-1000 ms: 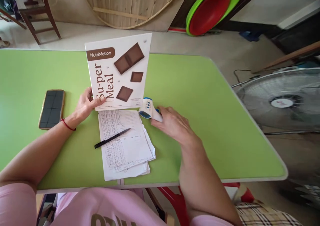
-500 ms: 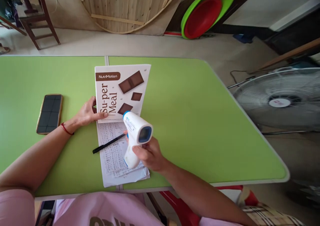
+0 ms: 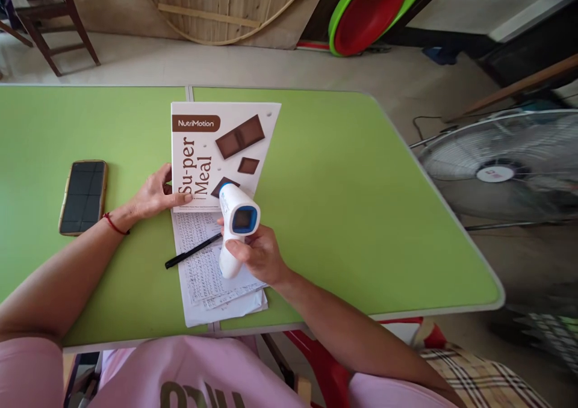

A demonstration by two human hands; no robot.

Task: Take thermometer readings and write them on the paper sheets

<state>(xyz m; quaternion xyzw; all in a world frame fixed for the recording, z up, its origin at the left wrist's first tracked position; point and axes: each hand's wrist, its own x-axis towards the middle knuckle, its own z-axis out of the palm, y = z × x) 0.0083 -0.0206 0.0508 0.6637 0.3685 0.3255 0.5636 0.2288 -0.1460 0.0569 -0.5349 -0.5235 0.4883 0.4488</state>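
Note:
My left hand (image 3: 157,196) grips the lower left edge of a white box (image 3: 198,155) printed "NutriMotion Su-per Meal" with chocolate pieces, thumb on its front. In my right hand (image 3: 259,253) is a white and blue infrared thermometer (image 3: 229,206), held by its handle. The thermometer's head overlaps the box's lower front in this view; whether they touch I cannot tell. Its small screen faces me and looks dark. Beneath both lie handwritten sheets of paper (image 3: 198,287), partly covered by the box and my right hand. A black pen (image 3: 192,251) rests across the sheets.
A smartphone (image 3: 83,197) in a brown-edged case lies on the green table (image 3: 343,215) at the left. Beyond the right edge stands a large fan (image 3: 497,170). Red and green basins (image 3: 370,17) lean at the back, and a wooden chair (image 3: 54,20) is at far left.
The thermometer has moved slightly left and turned, so its screen faces me more squarely. The box leans back a little more. The whole view has shifted slightly.

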